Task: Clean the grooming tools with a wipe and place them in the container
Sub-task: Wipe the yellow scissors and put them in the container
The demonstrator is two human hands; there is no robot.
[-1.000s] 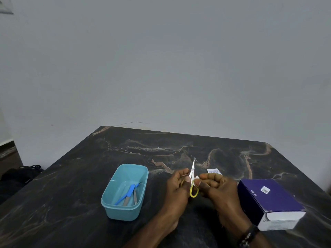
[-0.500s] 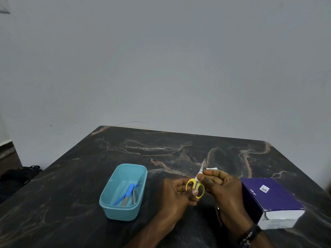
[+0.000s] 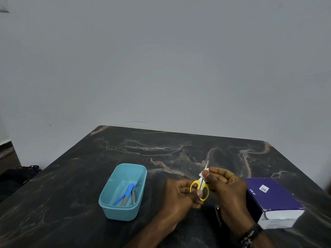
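Above table — left hand grips scissors handles; right hand pinches wipe round blades.

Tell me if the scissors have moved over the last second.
Yes. The scissors have shifted right, away from the blue container toward the purple box, and their blades now tilt right instead of pointing straight up.

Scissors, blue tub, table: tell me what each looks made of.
Scissors: glossy yellow plastic handle loops; pale blades, probably metal, mostly covered by a white wipe. Tub: smooth, slightly translucent teal plastic. Table: dark veined surface like polished marble, possibly a laminate.
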